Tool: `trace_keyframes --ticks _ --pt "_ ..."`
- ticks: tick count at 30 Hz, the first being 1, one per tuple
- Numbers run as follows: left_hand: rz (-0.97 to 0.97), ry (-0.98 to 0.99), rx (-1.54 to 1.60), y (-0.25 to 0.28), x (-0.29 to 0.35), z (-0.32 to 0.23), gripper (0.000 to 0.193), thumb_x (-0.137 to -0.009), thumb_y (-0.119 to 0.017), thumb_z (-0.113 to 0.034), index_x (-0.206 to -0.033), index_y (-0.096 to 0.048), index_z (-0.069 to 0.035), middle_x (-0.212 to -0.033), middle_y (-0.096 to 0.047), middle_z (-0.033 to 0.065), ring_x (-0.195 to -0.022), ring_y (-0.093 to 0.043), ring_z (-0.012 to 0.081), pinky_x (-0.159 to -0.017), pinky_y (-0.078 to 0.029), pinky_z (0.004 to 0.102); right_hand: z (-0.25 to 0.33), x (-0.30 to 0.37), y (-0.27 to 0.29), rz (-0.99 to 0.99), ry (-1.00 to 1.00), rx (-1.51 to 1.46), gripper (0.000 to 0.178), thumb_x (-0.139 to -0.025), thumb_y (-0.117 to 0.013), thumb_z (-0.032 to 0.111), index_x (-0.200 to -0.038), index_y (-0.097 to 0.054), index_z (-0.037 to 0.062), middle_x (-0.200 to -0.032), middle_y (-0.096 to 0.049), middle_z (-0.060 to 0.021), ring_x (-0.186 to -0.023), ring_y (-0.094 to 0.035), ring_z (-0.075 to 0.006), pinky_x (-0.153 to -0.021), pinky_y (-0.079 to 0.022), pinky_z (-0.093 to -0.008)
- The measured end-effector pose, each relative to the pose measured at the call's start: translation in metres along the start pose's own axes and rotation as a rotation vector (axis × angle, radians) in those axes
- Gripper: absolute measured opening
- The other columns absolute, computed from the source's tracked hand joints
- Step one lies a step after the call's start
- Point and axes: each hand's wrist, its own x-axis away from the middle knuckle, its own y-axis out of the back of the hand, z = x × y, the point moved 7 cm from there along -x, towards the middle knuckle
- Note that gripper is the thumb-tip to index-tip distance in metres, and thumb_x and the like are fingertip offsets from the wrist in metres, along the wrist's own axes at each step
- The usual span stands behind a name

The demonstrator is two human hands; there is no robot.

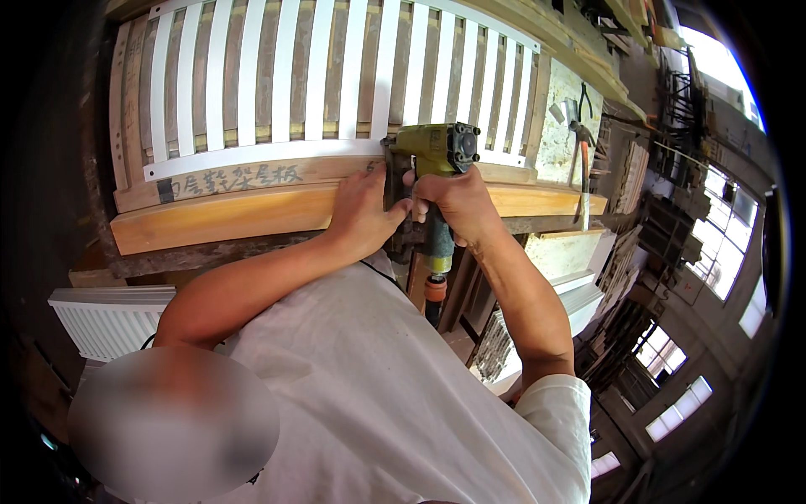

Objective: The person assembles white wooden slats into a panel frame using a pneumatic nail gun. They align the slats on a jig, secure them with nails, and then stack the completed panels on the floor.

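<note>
1 pneumatic nailer [426,148], upper centre, is sitting at the lower edge of 1 white slatted panel [320,71]. Right hand [457,197]: grip is clamping the nailer. Left hand [363,210]: lying alongside, closure unclear. Fastening is apparently proceeding, next demanding steady alignment.

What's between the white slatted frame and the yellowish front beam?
In the head view, a written-on brown board lies there, with the left hand across it.

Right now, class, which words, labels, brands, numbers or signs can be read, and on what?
Dark handwritten characters, not copied here: long brown wooden strip below the white slatted panel.
Faint dark marks, too small to read: short brown wooden board, panel's left.
Small marking, too blurred to read: olive-green nail gun.
</note>
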Motion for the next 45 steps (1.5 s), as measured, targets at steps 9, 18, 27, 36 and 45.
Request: trace_keyframes --ticks 9,18,27,36,45 --pt "0.018 -0.026 0.063 0.008 0.000 0.004 0.046 -0.081 -0.072 -0.029 -0.113 -0.056 -0.001 -0.097 -0.063 0.0202 -0.097 -0.056 0.0373 -0.087 -0.043 0.0459 0.001 0.000 -0.008 -0.034 -0.002 0.031 0.014 -0.077 -0.060 -0.004 -0.092 -0.062 -0.0033 -0.074 -0.061 -0.0055 -0.053 -0.054 -0.0121 -0.047 -0.045 -0.0278" --pt "-0.032 -0.047 0.089 0.037 0.013 0.020 0.037 -0.077 -0.071 -0.020 -0.108 -0.056 -0.006 -0.093 -0.064 0.0166 -0.095 -0.057 0.0383 -0.086 -0.041 0.0476 0.003 0.000 -0.044 -0.019 0.009 0.026 0.021 -0.073 -0.059 -0.005 -0.093 -0.060 -0.0068 -0.063 -0.057 -0.0087 -0.050 -0.055 -0.0154 -0.050 -0.047 -0.0282" --pt "-0.036 -0.075 0.082 0.043 0.014 0.027 0.042 -0.078 -0.073 -0.025 -0.110 -0.058 -0.002 -0.096 -0.066 0.0189 -0.095 -0.060 0.0385 -0.084 -0.046 0.0462 0.000 -0.002 -0.052 -0.007 0.019 -0.008 0.011 -0.077 -0.060 -0.004 -0.088 -0.062 -0.0039 -0.068 -0.060 -0.0050 -0.051 -0.054 -0.0132 -0.047 -0.046 -0.0277" --pt "-0.054 -0.017 -0.013 0.076 0.031 0.032 0.046 -0.078 -0.073 -0.025 -0.114 -0.057 -0.001 -0.099 -0.063 0.0189 -0.099 -0.056 0.0386 -0.088 -0.044 0.0463 0.000 -0.004 -0.085 0.023 -0.027 0.029 0.013 -0.078 -0.060 -0.003 -0.090 -0.063 -0.0035 -0.070 -0.060 -0.0047 -0.052 -0.054 -0.0117 -0.047 -0.046 -0.0272" --pt "-0.062 -0.007 0.007 0.081 0.032 0.043 0.045 -0.079 -0.073 -0.026 -0.112 -0.057 -0.001 -0.096 -0.063 0.0197 -0.097 -0.057 0.0382 -0.086 -0.043 0.0473 0.002 -0.005 -0.096 0.021 -0.016 0.039 0.019 -0.074 -0.058 -0.004 -0.093 -0.061 -0.0060 -0.065 -0.058 -0.0070 -0.052 -0.054 -0.0136 -0.049 -0.046 -0.0269"
